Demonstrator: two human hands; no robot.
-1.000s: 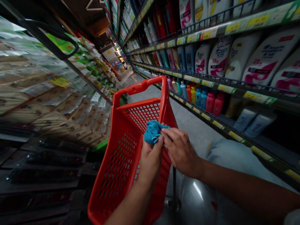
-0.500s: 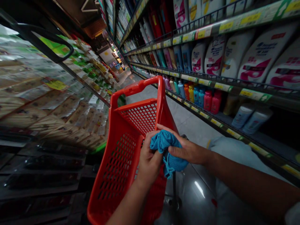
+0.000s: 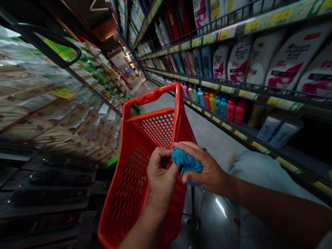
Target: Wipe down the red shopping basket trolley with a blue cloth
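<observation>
A bunched blue mesh cloth (image 3: 186,160) is between my two hands, above the right side of the red basket. My right hand (image 3: 211,173) wraps round it, fingers over the top and thumb below. My left hand (image 3: 161,176) is closed, with thumb and fingertips pinching at the cloth's left end; exactly what lies between those fingertips is partly hidden. Beneath both hands stands the red shopping basket cart (image 3: 124,183), with perforated walls and a raised handle (image 3: 153,97).
Shelves of shampoo bottles (image 3: 287,62) line the right side, with small coloured bottles (image 3: 230,110) lower down. Packaged goods (image 3: 64,117) hang at left, beside a metal rod (image 3: 93,91). My knee (image 3: 254,173) is at right; the grey floor (image 3: 215,138) runs between.
The cloth has become more compact, and its dangling cord is now mostly out of sight. My right fingers have curled further over it, while my left hand has shifted slightly left.
</observation>
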